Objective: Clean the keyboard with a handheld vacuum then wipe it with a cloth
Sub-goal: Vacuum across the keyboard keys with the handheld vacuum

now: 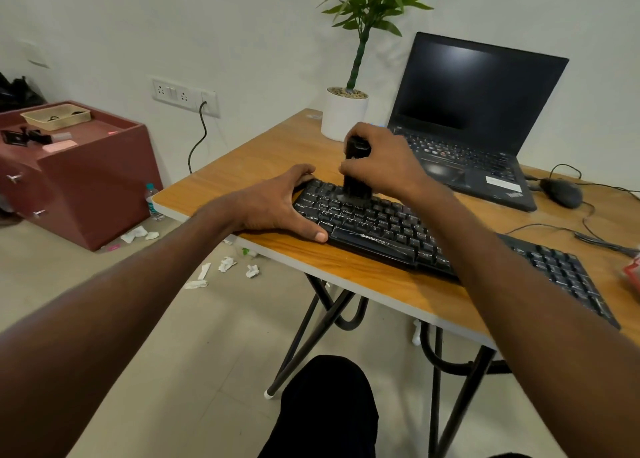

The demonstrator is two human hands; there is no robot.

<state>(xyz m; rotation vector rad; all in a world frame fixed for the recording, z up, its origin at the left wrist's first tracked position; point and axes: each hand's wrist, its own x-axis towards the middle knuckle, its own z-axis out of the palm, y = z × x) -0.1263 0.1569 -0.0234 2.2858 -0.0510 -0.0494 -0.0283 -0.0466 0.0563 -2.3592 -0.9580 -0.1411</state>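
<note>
Gripping vacuum upright on keyboard, right hand.

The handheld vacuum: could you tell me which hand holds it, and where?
The right hand grips the handheld vacuum around its upper body, nozzle down on the keyboard.

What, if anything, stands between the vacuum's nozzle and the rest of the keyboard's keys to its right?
Nothing visible does. The right hand holds the vacuum upright on the keys at the keyboard's left end, and the left hand steadies that end. The person's right forearm crosses above the middle keys, hiding some.
</note>
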